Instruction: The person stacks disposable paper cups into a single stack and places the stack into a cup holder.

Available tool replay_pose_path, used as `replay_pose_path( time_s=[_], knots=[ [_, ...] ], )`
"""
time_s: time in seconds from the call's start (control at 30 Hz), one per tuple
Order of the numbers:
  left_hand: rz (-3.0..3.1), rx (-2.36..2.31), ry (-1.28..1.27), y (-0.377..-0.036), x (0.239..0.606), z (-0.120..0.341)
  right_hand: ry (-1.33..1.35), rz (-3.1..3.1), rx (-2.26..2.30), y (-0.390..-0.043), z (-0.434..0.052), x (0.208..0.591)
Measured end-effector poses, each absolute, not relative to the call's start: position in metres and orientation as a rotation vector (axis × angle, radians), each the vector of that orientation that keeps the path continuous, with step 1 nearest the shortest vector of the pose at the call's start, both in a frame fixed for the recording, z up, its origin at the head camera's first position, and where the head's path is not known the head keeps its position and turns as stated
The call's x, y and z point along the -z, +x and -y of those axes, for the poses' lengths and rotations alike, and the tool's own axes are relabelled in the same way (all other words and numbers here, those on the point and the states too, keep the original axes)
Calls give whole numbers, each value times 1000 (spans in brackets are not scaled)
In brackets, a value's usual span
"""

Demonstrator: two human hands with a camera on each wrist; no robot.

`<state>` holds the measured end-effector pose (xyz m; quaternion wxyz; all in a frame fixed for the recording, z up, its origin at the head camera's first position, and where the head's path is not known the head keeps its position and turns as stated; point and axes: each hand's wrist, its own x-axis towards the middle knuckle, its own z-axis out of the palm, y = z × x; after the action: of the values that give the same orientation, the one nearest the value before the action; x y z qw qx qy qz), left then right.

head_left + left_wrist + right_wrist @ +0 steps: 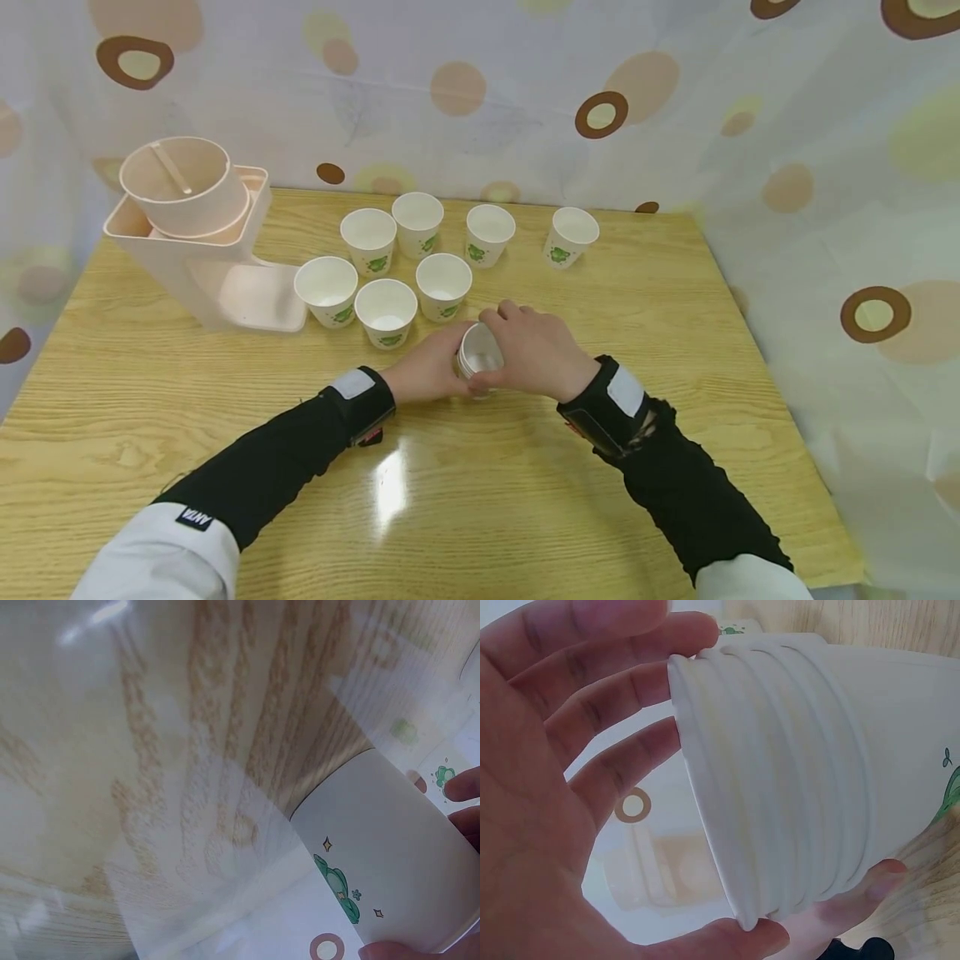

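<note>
Right wrist view shows a stack (795, 780) of nested white paper cups with green print, rims ribbed one behind another. The stack lies tilted, its long axis roughly level, mouth toward the person, near the tabletop's (150, 392) middle. Both hands, left (427, 367) and right (536, 350), grasp it. Seven cups (386, 310) stand upright toward the far edge; whether they hold anything I cannot tell.

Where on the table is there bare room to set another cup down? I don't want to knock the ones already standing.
Bare wood lies right of the lone cup up to the table edge, and across the whole near side below both hands. It is crowded between the dispenser and the cup cluster, just beyond the stack that both hands hold.
</note>
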<state>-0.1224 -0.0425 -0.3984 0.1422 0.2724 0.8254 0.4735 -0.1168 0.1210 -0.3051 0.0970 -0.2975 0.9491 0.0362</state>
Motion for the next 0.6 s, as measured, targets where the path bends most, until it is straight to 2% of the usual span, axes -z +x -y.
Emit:
replay_pose_path(
  time_s=[0.43,0.6],
  knots=[
    [-2390,-1365,787,-122,399,42,-858,-2813,-95,-120,-123,306],
    [-2394,-1387,780,-120,401,41,-693,-2824,76,-139,-136,302]
  ],
)
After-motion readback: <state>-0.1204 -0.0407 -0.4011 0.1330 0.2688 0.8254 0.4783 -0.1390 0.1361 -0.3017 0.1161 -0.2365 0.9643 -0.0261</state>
